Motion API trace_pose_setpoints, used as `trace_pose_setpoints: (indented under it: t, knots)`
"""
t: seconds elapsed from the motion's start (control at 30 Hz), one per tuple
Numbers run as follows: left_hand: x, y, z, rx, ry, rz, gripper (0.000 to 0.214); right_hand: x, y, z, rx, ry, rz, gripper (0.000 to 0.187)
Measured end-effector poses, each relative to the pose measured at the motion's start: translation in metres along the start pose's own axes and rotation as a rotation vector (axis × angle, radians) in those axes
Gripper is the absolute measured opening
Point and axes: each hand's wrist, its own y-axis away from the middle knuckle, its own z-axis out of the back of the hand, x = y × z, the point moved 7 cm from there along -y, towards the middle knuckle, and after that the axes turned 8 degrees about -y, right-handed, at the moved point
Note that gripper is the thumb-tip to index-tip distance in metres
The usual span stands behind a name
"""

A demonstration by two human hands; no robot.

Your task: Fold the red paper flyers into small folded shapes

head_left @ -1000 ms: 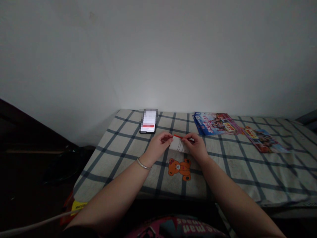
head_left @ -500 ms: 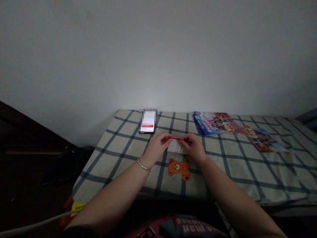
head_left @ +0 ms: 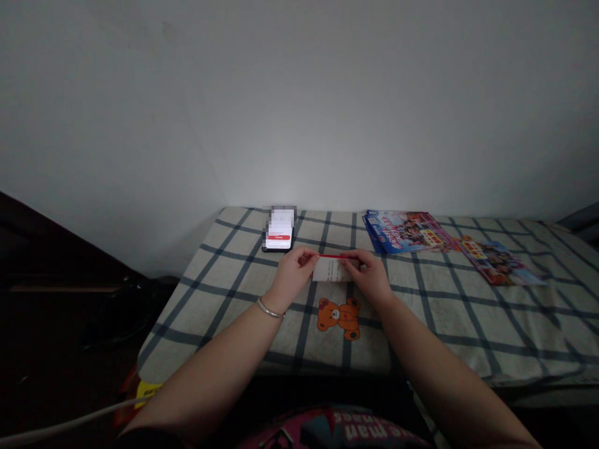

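Observation:
Between my two hands is a small white paper (head_left: 329, 270) with printed lines and a narrow red strip along its far edge. It may be folded or rolled there; I cannot tell. My left hand (head_left: 296, 269) pinches the left end of the red edge between thumb and fingers. At the right end, my right hand (head_left: 367, 271) has its thumb on the white face and its fingers behind the edge. Just nearer to me, an orange bear picture (head_left: 339, 317) shows on the checked tablecloth (head_left: 224, 299). A silver bangle (head_left: 270, 308) circles my left wrist.
A phone (head_left: 279, 229) with a lit screen stands near the wall, beyond my left hand. Colourful leaflets (head_left: 402, 232) lie stacked at the back right, with another leaflet (head_left: 498, 259) beside them. A pale cable (head_left: 79, 426) runs at the lower left.
The white paper now lies straighter and shows more of its face, with a longer red edge. My hands have moved slightly apart and a little farther from me.

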Motion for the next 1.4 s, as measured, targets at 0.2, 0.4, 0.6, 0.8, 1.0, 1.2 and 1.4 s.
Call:
trace_pose_setpoints:
  t: [0.2,0.4,0.6,0.8,1.0,1.2,1.4]
  knots:
    - [0.005,-0.001,0.000,-0.017,0.044,0.040,0.018,-0.006,0.000,0.006,-0.065,-0.046,-0.083,0.022]
    - [0.012,-0.003,0.000,-0.020,0.071,0.072,0.021,-0.021,0.001,0.005,-0.089,-0.196,-0.227,0.027]
    - [0.013,-0.004,0.002,-0.029,0.043,0.092,0.022,-0.026,0.001,0.004,-0.120,-0.316,-0.303,0.031]
    - [0.016,-0.005,-0.002,0.002,0.083,0.096,0.021,-0.029,0.001,0.006,-0.126,-0.268,-0.339,0.031]
    - [0.009,-0.008,0.000,0.024,-0.135,-0.007,0.013,-0.027,0.000,0.006,-0.072,-0.161,-0.338,0.025]
    - [-0.001,-0.010,-0.004,0.103,-0.537,-0.184,0.010,-0.028,-0.004,0.005,0.035,0.077,-0.324,0.017]
    - [-0.006,-0.007,-0.005,0.129,-0.762,-0.191,0.011,-0.020,-0.008,-0.001,0.149,0.252,-0.222,0.013]
